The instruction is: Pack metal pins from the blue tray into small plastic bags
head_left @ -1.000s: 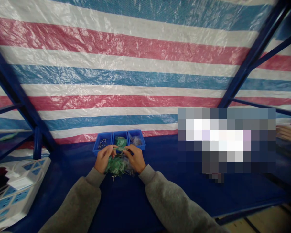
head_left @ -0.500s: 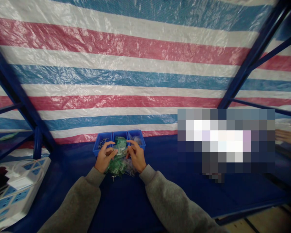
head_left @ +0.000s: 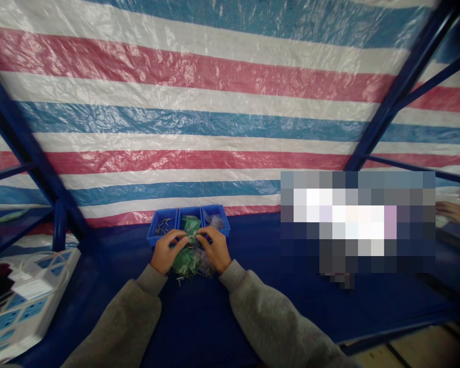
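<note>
My left hand point(head_left: 169, 251) and my right hand point(head_left: 215, 248) are close together over the front of three blue bins, thumbs and forefingers pinched. Whatever is between their fingertips is too small to make out. Just below lies a pile of green, see-through plastic pieces point(head_left: 184, 261), with clear, purplish plastic pieces point(head_left: 206, 263) at its right. The left bin point(head_left: 150, 236) holds thin metal screw-like pieces point(head_left: 163, 225). Green pieces point(head_left: 190, 223) fill the middle bin, and clear plastic pieces point(head_left: 215, 221) lie in the right bin.
A white power strip point(head_left: 42, 312) with plugs and cables stands at the left on the blue table point(head_left: 199, 327). Blue metal posts point(head_left: 387, 112) frame a striped plastic sheet point(head_left: 214, 117) behind. A blurred-out patch covers the right side, with another person's hand point(head_left: 456, 210) beyond it.
My hands have drawn closer together, and their raised forefingers have come down to meet the thumbs. A pale piece seen between them before no longer shows clearly. The other person's hand has shifted slightly.
</note>
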Tool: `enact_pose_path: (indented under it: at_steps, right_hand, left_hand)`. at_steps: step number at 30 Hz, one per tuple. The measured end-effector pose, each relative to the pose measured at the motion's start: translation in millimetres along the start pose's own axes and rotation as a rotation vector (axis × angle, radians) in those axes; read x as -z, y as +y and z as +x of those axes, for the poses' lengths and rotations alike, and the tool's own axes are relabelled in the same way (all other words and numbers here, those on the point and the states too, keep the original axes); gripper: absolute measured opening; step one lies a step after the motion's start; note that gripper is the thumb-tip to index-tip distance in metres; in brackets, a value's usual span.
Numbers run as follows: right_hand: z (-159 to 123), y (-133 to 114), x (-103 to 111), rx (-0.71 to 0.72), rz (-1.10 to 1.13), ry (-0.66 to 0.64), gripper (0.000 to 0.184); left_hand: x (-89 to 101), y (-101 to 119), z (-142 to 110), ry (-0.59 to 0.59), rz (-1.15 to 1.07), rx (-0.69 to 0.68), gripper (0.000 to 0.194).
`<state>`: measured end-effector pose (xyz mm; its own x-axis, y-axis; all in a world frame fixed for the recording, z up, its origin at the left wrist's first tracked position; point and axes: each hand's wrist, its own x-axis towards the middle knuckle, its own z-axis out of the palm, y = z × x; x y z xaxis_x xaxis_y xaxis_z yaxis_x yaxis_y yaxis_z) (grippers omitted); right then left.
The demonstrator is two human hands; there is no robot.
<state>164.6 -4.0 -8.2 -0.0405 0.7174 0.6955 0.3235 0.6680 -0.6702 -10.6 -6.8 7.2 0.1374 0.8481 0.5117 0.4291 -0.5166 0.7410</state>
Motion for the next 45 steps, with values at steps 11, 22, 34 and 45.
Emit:
enact_pose_path:
  at_steps: [11, 22, 34, 45]
  right_hand:
    - [0.1, -9.5, 3.5, 0.041, 0.048, -0.031, 0.031]
    - [-0.8, 0.0, -2.5, -0.006, 0.057, -0.037, 0.011]
    - [-1.1, -10.1, 2.7, -0.004, 0.096, -0.096, 0.035]
    - [-0.4, -2.6, -0.7, -0.081, -0.001, -0.064, 0.012]
  left_hand:
    - [-4.1, 1.2, -0.4, 0.027, -0.417, 0.220, 0.045]
    - [-0.5, 4.3, -0.8, -0.005, -0.243, 0.079, 0.027]
    - [-3.9, 1.1, 1.1, 0.012, -0.526, 0.321, 0.048]
    - [0.0, -3.2, 3.9, 0.087, -0.200, 0.103, 0.032]
